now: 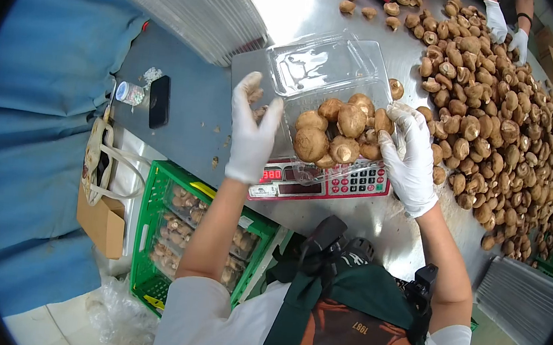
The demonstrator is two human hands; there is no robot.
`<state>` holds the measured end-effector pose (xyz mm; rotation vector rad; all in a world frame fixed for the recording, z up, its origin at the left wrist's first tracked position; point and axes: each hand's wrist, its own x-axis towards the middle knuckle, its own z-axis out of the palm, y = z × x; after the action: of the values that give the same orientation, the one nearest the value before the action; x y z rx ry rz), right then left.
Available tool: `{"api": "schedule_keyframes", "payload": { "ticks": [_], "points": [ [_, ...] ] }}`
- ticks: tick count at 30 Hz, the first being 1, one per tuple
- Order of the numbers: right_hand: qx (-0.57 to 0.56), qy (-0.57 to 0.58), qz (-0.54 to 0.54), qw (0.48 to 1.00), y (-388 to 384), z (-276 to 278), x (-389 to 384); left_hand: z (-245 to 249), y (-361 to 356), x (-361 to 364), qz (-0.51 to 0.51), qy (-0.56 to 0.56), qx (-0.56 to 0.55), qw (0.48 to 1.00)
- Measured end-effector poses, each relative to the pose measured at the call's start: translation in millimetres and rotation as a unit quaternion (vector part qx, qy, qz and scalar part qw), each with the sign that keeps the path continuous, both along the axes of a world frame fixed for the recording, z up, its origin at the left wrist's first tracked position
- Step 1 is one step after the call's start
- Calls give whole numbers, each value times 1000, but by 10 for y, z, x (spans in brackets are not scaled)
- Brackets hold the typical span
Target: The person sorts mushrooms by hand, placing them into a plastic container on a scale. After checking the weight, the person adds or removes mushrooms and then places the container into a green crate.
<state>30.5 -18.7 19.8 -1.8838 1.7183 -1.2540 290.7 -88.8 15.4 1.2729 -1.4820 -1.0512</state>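
Observation:
A clear plastic clamshell box (304, 165) with its lid (308, 65) folded back sits on a red and silver digital scale (315, 193). Several brown mushrooms (350, 121) fill the box. My left hand (254, 130), in a white glove, is just left of the box, thumb apart from partly curled fingers; brownish patches show at its fingertips. On the box's right side, my gloved right hand (410, 153) has its thumb and fingers around a mushroom (383, 121) at the rim. The scale's red digits are lit, reading about 380.
A large mushroom pile (490, 127) covers the table's right; another person's gloved hands (506, 35) reach into its far end. Stacked clear boxes (196, 9) stand back left. A phone (159, 101) and small jar (130, 94) lie left. A green crate (149, 226) holds packed mushrooms.

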Motion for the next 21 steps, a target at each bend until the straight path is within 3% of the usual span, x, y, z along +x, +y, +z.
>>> {"api": "schedule_keyframes", "payload": {
  "ticks": [2,5,8,9,11,12,14,15,16,17,19,21],
  "points": [
    [-7,-24,11,1000,-28,-1,1,-25,-242,-94,48,107,159,980],
    [45,-60,-4,997,-30,27,16,122,-464,-219,1,283,173,943],
    [74,-151,32,985,-37,-42,-97,262,-399,-179,-76,304,44,949],
    [103,-231,20,967,-27,-44,-139,317,-317,-107,-105,305,10,947],
    [159,-388,-2,908,6,-58,-218,215,-119,65,-141,57,-81,985],
    [147,-299,-5,943,60,13,-287,201,45,71,-131,-110,-184,968],
    [219,-321,15,921,170,40,-302,143,394,62,-84,-244,-209,943],
    [256,-331,23,908,229,34,-295,81,556,30,-54,-214,-135,966],
    [235,-358,34,903,268,-45,-260,-79,655,-20,-4,-78,-34,996],
    [259,-384,30,886,274,-38,-261,-61,697,-13,-18,2,65,998],
    [302,-433,24,849,223,0,-273,39,743,-5,-41,161,254,953],
    [300,-476,26,826,129,-10,-292,93,756,-117,2,196,228,954]
  ]
}}
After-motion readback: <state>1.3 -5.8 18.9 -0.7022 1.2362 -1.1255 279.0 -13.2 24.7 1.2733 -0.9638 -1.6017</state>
